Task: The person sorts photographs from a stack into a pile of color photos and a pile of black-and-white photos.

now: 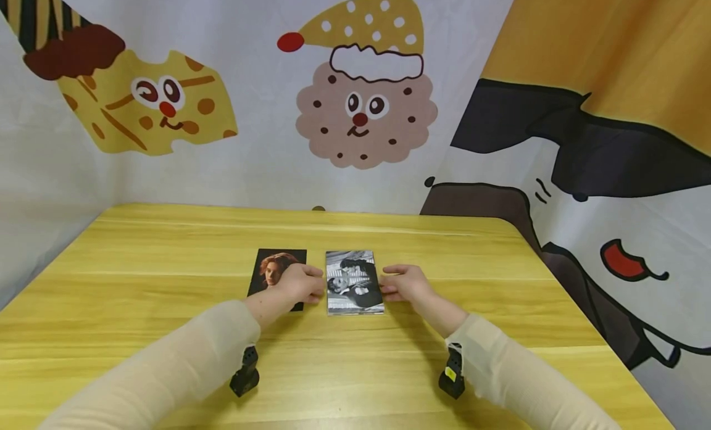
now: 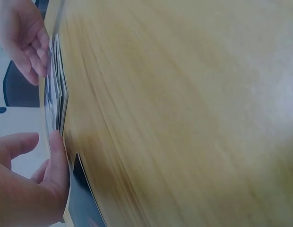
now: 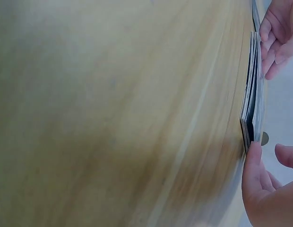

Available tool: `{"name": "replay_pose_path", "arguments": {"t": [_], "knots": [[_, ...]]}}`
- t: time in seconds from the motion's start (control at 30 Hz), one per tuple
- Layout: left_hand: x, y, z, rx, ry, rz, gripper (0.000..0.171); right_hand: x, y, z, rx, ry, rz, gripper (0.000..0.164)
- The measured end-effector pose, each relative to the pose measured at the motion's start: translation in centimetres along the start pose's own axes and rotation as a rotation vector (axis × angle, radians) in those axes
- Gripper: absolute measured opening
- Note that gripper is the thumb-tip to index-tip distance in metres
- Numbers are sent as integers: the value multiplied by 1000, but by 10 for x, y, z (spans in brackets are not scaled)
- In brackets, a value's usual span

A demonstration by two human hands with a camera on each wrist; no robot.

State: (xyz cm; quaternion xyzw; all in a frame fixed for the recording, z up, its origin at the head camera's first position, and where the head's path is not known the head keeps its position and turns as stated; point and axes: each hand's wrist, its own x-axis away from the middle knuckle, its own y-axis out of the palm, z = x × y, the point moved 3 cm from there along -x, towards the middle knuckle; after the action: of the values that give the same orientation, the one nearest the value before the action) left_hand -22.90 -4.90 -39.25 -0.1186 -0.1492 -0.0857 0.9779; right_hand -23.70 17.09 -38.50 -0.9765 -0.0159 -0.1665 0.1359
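Note:
A small stack of photo cards (image 1: 354, 283) lies on the table, its top card a black-and-white picture of two people. Seen edge-on in the left wrist view, the stack (image 2: 57, 90) shows several layers with slight gaps between them. My left hand (image 1: 299, 284) is at its left edge, fingers extended and thumb apart. At the opposite edge, my right hand (image 1: 407, 284) has its fingertips against or very near the cards (image 3: 251, 90). Partly under the left hand and forearm lies a dark card (image 1: 265, 266) with a portrait of a red-haired person.
The wooden table (image 1: 344, 368) has a pale yellow grain and rounded far corners. Behind it hangs a white cloth (image 1: 255, 183) printed with cartoon food figures. A black wrist camera (image 1: 245, 372) sits below the left sleeve, another camera (image 1: 452, 373) below the right.

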Motion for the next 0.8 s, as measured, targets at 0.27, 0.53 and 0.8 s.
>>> {"name": "replay_pose_path", "arguments": {"t": [0.27,0.53,0.8], "knots": [[5,3,4,0,9,13,41,1,2,-1,6,-1,1,41],[4,3,6,-24,23,16,40,1,1,-3,17,3,19,40],[6,1,7,-66,26,37,39,5,1,-5,13,-22,7,43]]}}
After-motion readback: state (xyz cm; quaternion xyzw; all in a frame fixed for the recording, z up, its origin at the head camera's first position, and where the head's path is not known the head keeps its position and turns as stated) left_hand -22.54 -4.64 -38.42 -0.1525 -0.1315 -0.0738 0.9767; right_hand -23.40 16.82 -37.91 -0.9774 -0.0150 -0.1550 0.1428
